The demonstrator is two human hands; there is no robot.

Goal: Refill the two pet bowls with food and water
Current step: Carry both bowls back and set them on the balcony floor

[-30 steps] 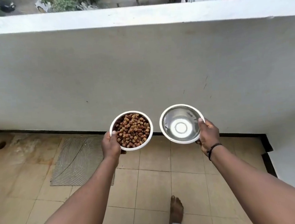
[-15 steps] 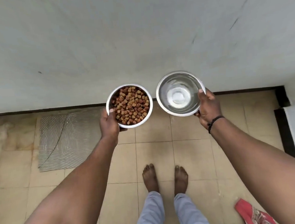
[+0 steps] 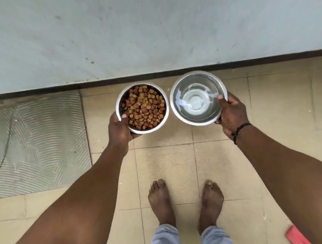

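I hold two round steel bowls side by side above the tiled floor, close to the base of the wall. The food bowl (image 3: 166, 109), full of brown kibble (image 3: 143, 107), is gripped at its near-left rim by my left hand (image 3: 119, 130), thumb over the edge. The water bowl (image 3: 175, 93), with clear water (image 3: 196, 101) in it, is gripped at its right rim by my right hand (image 3: 231, 114), thumb inside the rim. The two bowls almost touch.
A pale wall (image 3: 149, 30) with a dark skirting strip (image 3: 267, 58) runs across just beyond the bowls. A grey ribbed mat (image 3: 36, 143) lies on the tiles to the left. My bare feet (image 3: 185, 200) stand below the bowls. A red cloth (image 3: 297, 237) shows at the bottom right.
My view has tipped further down and both bowls have come lower, toward the floor by the wall. My feet now stand together. Both grips are unchanged.
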